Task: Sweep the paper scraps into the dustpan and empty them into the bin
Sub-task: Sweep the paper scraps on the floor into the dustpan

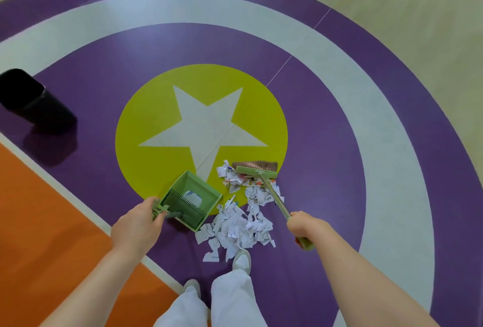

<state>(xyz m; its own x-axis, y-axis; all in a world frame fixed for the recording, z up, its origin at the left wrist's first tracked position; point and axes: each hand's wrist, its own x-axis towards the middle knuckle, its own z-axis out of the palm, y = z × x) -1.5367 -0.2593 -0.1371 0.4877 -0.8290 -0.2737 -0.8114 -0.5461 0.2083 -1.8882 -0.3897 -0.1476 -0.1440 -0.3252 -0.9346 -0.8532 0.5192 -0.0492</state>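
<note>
A pile of white paper scraps [239, 224] lies on the purple floor just ahead of my feet, reaching up to the yellow circle. My left hand [137, 227] grips the handle of a green dustpan [192, 200], which sits left of the pile and holds a scrap or two. My right hand [304, 226] grips the green handle of a broom [257, 170]. Its brush head rests on the floor at the far edge of the scraps. A black bin [31, 99] stands at the far left.
The floor has a yellow circle with a white star [206, 122], purple and white rings, and an orange area [39, 222] at lower left. My white trousers and shoes [241, 261] stand right behind the pile.
</note>
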